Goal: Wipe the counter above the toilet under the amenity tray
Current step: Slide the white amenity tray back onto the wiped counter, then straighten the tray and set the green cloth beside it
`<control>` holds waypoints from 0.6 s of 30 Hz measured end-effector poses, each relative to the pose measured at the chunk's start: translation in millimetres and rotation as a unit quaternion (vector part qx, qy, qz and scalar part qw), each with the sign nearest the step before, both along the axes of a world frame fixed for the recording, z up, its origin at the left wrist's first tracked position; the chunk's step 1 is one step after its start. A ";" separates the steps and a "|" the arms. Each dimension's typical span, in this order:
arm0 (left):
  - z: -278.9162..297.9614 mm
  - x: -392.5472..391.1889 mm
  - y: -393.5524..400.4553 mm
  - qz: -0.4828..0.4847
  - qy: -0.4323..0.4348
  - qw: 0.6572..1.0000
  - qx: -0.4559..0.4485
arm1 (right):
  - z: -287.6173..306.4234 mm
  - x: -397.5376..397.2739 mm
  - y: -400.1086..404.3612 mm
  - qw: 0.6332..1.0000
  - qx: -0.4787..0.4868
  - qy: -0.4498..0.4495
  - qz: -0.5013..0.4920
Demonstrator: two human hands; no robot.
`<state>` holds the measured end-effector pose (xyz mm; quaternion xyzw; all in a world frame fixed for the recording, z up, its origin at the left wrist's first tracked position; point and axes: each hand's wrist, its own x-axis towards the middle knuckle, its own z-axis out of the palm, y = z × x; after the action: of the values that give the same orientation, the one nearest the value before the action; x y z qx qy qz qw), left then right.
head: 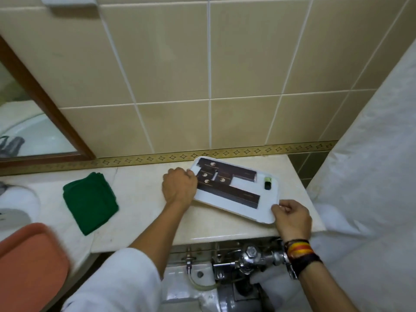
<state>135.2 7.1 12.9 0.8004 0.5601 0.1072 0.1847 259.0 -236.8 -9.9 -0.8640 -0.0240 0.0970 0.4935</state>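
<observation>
A white amenity tray [249, 213] lies at an angle on the right part of the cream marble counter [144, 212]. It carries several dark brown boxes [227, 190] and a small green-capped bottle [267, 182]. My left hand [179, 186] grips the tray's left edge. My right hand [292, 218] pinches its near right corner. A folded green cloth [90, 202] rests on the counter to the left, apart from both hands.
A tiled wall backs the counter, with a wood-framed mirror [33, 109] at the left. Chrome flush pipes [249, 260] sit below the counter's front edge. An orange tray [29, 266] is at the near left, a white shower curtain [371, 165] at the right.
</observation>
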 end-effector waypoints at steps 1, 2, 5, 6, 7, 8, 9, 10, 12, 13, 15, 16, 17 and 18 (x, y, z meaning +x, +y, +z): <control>0.6 -20.0 10.9 0.024 -0.003 1.000 -0.009 | -0.4 -1.2 15.7 0.999 -0.014 0.001 0.032; 0.3 -38.5 20.7 0.046 -0.008 0.999 -0.018 | 0.2 -3.2 31.4 0.997 -0.025 0.001 0.067; -3.2 -80.6 40.9 0.102 -0.035 0.993 -0.053 | -5.2 -7.4 73.5 0.988 -0.051 -0.014 0.145; -5.8 -90.6 44.4 0.114 -0.046 0.990 -0.064 | -7.2 -9.1 85.3 0.985 -0.057 -0.023 0.160; -8.5 -96.9 45.3 0.119 -0.060 0.988 -0.076 | -8.4 -9.5 94.0 0.983 -0.062 -0.034 0.168; -11.6 -101.4 45.3 0.121 -0.074 0.986 -0.086 | -10.0 -8.6 100.8 0.981 -0.068 -0.045 0.175; -14.4 -106.2 44.3 0.120 -0.086 0.984 -0.095 | -11.9 -8.3 106.2 0.979 -0.078 -0.055 0.180; -16.6 -109.4 42.8 0.118 -0.096 0.983 -0.100 | -14.1 -7.1 109.1 0.977 -0.089 -0.063 0.184; -20.9 -119.2 41.1 0.119 -0.115 0.981 -0.102 | -19.8 -8.8 112.5 0.971 -0.113 -0.066 0.198; -21.5 -122.3 40.0 0.120 -0.124 0.980 -0.099 | -21.8 -9.1 110.7 0.970 -0.122 -0.059 0.201; -19.1 -129.7 39.8 0.123 -0.138 0.980 -0.078 | -21.8 -12.5 107.9 0.973 -0.126 -0.046 0.188; -16.0 -134.2 41.9 0.129 -0.146 0.979 -0.060 | -19.6 -15.6 107.2 0.975 -0.126 -0.055 0.175; -11.8 -140.5 46.0 0.143 -0.153 0.977 -0.040 | -15.7 -20.6 109.3 0.975 -0.124 -0.079 0.163; -7.7 -148.7 52.4 0.159 -0.158 0.974 -0.022 | -9.9 -27.7 114.2 0.975 -0.115 -0.110 0.156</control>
<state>-13.5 59.5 5.2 0.6698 0.6462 0.2479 0.2690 231.3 -122.7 -19.8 -0.9060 -0.2015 0.0795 0.3637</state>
